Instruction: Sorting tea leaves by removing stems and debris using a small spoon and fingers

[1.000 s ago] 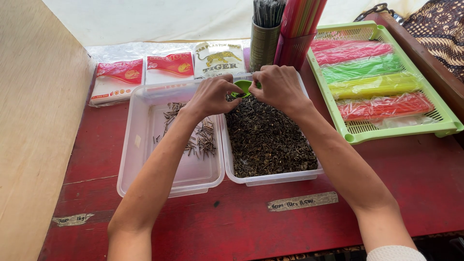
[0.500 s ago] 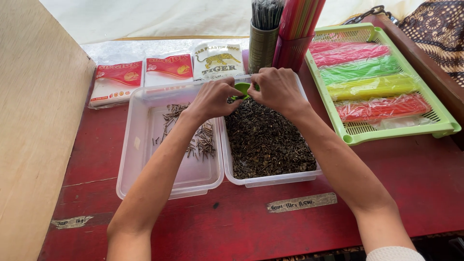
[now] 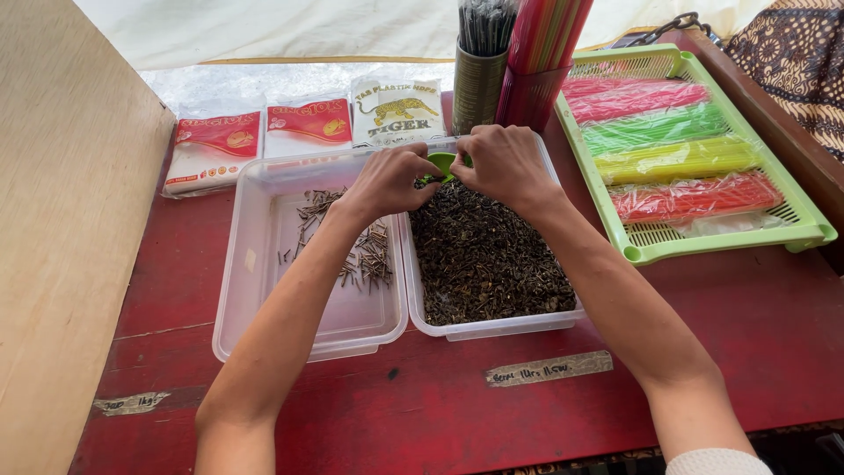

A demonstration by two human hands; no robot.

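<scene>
Head view: both hands meet at the far end of the 2 clear plastic tubs, fingers pinched together around a small green scoop (image 3: 442,164). L hand (image 3: 387,180) comes in over the divide between the tubs, fingertips curled on the scoop's near-left edge; R hand (image 3: 504,163) is closed over its right side, knuckles up. Only a sliver of the scoop shows between the 2 hands, so can't tell its full shape or what's in it. Scoop sits at the far rim of the right tub (image 3: 492,327), which is filled w/ dark loose dried bits (image 3: 488,259), prob. leaves or stems, heaped nearly to the rim. Left tub (image 3: 303,339) touches it side by side and is mostly bare, w/ a thin scatter of short dark sticks (image 3: 365,255) toward its right and far part. Both tubs rest on a red table (image 3: 721,334) w/ 2 taped paper labels near the front edge. Behind the tubs: 3 flat packets (image 3: 303,123), 2 red-and-white and 1 white w/ a big-cat drawing. Just beyond the hands, 2 upright cups of straws (image 3: 505,53), 1 dark, 1 pink-red. To the right, a green slotted tray (image 3: 813,230) holding 4 bagged bundles of straws: pink, green, yellow, red. A pale wooden board (image 3: 61,229) stands along the left.
</scene>
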